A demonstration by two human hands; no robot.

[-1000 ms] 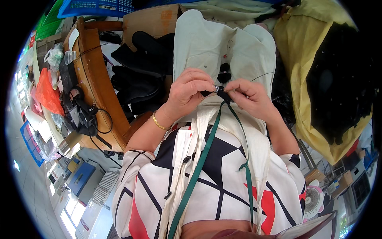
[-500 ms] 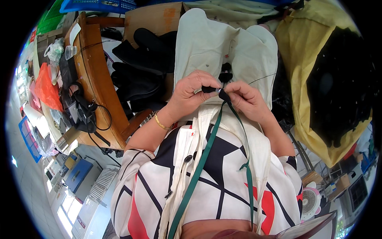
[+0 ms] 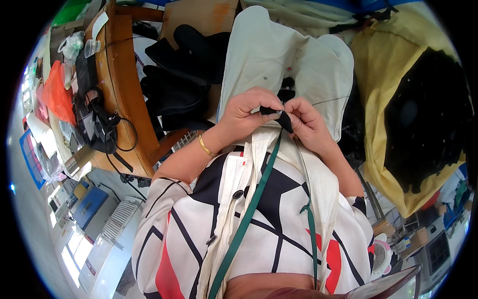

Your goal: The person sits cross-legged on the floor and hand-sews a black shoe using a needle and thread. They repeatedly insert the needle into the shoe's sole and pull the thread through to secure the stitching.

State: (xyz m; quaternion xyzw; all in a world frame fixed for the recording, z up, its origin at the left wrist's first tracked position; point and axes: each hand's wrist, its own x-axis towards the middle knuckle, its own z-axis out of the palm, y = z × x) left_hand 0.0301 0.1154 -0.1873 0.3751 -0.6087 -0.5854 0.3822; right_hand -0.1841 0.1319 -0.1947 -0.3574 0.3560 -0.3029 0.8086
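Observation:
My left hand [image 3: 245, 114] and my right hand [image 3: 309, 124] meet above my lap, fingertips pinched together. Between them they hold a small black fabric piece [image 3: 285, 122], one end of which sticks out past my left fingertips. Something small and shiny shows where the fingers meet, too tiny to name. On the white apron [image 3: 259, 60] over my lap, just beyond my hands, lies another small black thing [image 3: 286, 90] with a pale spot. A green ribbon [image 3: 254, 204] runs down from my neck to below my hands.
Several black padded pieces [image 3: 174, 70] lie at the left by a wooden table [image 3: 119, 89]. On that table sit a black device with cables [image 3: 102, 124] and an orange plastic bag [image 3: 59, 94]. At the right stands a yellow sack [image 3: 376, 99] full of black pieces [image 3: 423, 119].
The black fabric piece has turned between my fingers, and more of it now hangs below them. My hands stay close together. The whole view has shifted slightly.

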